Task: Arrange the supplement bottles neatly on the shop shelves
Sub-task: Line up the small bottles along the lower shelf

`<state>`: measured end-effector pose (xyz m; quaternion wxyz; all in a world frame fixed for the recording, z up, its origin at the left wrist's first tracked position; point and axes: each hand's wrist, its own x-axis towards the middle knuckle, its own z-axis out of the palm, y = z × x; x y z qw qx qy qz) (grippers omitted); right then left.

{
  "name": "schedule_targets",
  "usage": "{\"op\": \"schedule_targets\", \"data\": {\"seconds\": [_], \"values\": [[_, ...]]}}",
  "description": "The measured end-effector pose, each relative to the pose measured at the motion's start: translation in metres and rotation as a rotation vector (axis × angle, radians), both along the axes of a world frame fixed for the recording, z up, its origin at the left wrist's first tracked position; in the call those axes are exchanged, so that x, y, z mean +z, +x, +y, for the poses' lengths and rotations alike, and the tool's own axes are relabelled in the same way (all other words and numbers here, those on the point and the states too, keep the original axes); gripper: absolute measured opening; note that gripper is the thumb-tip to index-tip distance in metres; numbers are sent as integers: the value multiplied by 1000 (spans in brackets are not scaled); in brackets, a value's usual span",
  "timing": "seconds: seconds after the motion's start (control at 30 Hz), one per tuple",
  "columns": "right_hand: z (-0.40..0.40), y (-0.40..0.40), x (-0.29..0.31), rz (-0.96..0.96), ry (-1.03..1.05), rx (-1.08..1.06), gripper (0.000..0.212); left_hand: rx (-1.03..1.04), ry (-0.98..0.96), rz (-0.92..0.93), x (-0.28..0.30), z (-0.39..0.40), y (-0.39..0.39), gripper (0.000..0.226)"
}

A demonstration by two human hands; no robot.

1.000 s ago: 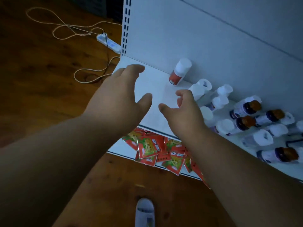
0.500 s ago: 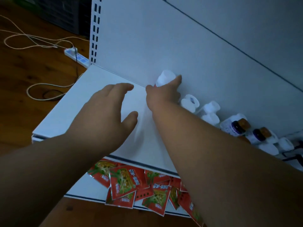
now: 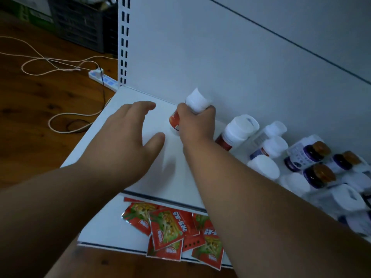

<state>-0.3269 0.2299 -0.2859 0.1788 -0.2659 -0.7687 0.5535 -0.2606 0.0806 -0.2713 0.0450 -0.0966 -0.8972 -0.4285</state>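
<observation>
Red-labelled bottle (image 3: 177,119) with white cap: at the back of the upper shelf (image 3: 112,125), close to the white back panel (image 3: 220,57), leftmost of the bottles. Long axis tilted, cap end up and toward the panel, base toward the open shelf on the left.

Right hand (image 3: 195,125): fingers curled round the bottle just below the cap; grip is from above and the right side. Base contact with the shelf hidden by the hand; cannot tell if lifted.

Left hand (image 3: 128,141): over bare shelf just left of the bottle, fingers relaxed and spread, holding nothing, not touching the bottle.

Remaining bottles (image 3: 267,149): crowded to the right along the panel; white-capped and dark ones with amber caps, several lying down.

Red snack sachets (image 3: 170,229): loose heap on the lower shelf.

Judgement: free space lies to the left, so the right hand carries the move.
</observation>
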Motion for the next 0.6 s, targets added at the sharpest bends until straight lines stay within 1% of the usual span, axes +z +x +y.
{"op": "schedule_targets", "data": {"seconds": [0.07, 0.13, 0.23, 0.3, 0.37, 0.43, 0.5, 0.6], "values": [[-11, 15, 12, 2, -102, 75, 47, 0, 64, -45, 4, -1, 6, 56], [-27, 28, 30, -37, -275, 194, 53, 21, 129, -111, 12, -7, 19, 58], [-51, 69, 51, -185, -670, 327, 63, 64, 173, -200, 30, -28, 57, 71], [-58, 111, 63, -229, -912, 338, 69, 66, 201, -257, 48, -43, 95, 73], [-64, 154, 77, -258, -1077, 333, 65, 73, 201, -299, 76, -61, 130, 74], [-72, 191, 109, -288, -1140, 299, 65, 69, 186, -324, 113, -72, 153, 72], [-76, 218, 149, -296, -1107, 267, 73, 54, 182, -319, 156, -75, 167, 71], [-88, 270, 223, -265, -1050, 251, 70, -2, 172, -307, 222, -82, 201, 66]]}}
